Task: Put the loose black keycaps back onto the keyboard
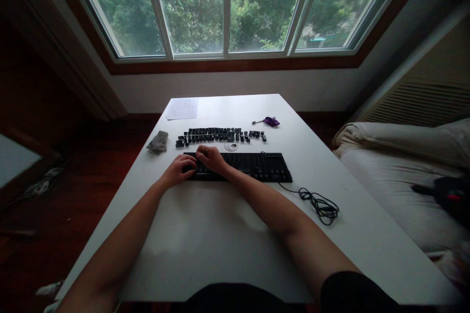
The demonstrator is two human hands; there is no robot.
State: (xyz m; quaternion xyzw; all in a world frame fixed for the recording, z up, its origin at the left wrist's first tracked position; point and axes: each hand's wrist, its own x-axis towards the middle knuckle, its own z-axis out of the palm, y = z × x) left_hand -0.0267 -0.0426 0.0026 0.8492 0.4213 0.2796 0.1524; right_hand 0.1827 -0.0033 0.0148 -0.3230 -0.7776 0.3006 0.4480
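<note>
A black keyboard (257, 166) lies across the white table in front of me. My left hand (179, 171) is at its left end, thumb and fingers curved over the edge and gripping it. Above the keyboard's left part is my right hand (211, 157), its fingers drawn together in a pinch. Whatever is between those fingertips is too small to make out; a tiny bright glint shows there. Behind the keyboard, several loose black keycaps (211, 135) stand in uneven rows. A small round whitish ring-shaped thing (231, 146) lies between them and the keyboard.
A grey cloth (158, 142) lies left of the keycaps. Toward the back are a paper sheet (182, 108) and a purple thing with a thin handle (270, 121). The coiled keyboard cable (321, 205) rests at right. A couch (389, 181) stands beside the table.
</note>
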